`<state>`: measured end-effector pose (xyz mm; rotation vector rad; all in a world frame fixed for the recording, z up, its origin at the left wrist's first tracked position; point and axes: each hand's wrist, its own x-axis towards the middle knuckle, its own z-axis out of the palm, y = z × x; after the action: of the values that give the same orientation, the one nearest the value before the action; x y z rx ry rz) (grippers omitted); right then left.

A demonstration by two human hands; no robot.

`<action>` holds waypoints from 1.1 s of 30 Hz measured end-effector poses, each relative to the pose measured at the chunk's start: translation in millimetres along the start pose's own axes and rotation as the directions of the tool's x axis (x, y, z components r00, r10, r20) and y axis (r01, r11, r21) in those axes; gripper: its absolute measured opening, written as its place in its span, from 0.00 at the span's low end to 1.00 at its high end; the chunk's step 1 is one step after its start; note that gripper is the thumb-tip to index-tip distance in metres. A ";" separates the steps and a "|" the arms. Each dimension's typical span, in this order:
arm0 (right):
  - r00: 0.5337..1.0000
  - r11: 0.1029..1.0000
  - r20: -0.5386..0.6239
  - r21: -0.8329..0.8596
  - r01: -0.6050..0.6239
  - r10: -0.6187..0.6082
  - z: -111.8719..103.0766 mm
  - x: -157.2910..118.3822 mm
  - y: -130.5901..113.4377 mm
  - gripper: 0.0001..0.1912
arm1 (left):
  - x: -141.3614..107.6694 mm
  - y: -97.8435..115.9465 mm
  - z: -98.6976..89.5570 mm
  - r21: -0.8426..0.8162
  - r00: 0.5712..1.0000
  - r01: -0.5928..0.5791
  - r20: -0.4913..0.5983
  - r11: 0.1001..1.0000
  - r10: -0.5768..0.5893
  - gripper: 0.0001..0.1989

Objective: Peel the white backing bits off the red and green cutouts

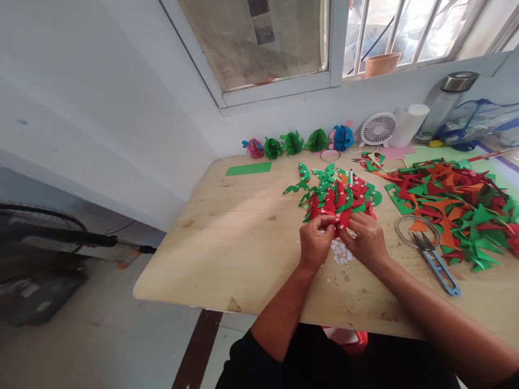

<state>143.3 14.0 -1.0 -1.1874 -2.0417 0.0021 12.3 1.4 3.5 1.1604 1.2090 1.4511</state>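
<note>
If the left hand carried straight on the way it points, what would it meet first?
Beyond the red paper in the left hand, probably the heap of red and green cutouts, though depth is unclear.

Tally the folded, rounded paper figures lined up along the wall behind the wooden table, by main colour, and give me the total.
Green folded paper figures: 3
Mostly blue folded paper figure with pink parts: 1
Pinkish-red folded paper figure with blue parts: 1
Total: 5
</note>
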 end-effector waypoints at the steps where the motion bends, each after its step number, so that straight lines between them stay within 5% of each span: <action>1: 1.000 1.000 0.001 0.000 0.002 -0.002 0.4 -0.3 0.3 0.12 | 0.1 -0.4 -0.1 -0.010 1.000 0.001 0.000 1.000 -0.001 0.08; 11: 0.999 0.999 0.004 0.015 -0.034 0.034 2.6 -0.8 3.2 0.14 | 0.6 -3.7 -0.8 -0.002 1.000 -0.001 0.015 1.000 0.001 0.08; 15: 0.995 0.994 0.024 0.044 -0.096 0.095 2.1 -0.3 4.1 0.14 | 3.6 -2.9 -0.7 -0.121 0.996 0.087 0.017 0.989 -0.086 0.05; 22: 0.951 0.926 0.007 0.225 -0.303 0.309 -2.0 2.6 4.2 0.09 | 11.0 -4.0 -4.5 -0.409 0.949 0.297 0.028 0.863 -0.314 0.09; 33: 0.897 0.811 0.192 0.385 -0.441 0.397 -7.1 6.8 -0.1 0.11 | 9.2 3.4 -7.4 -0.545 0.929 0.363 0.146 0.756 -0.340 0.12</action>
<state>145.7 16.5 8.1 -1.3455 -1.6961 0.7014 3.4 8.8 7.3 0.5107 0.8188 1.3497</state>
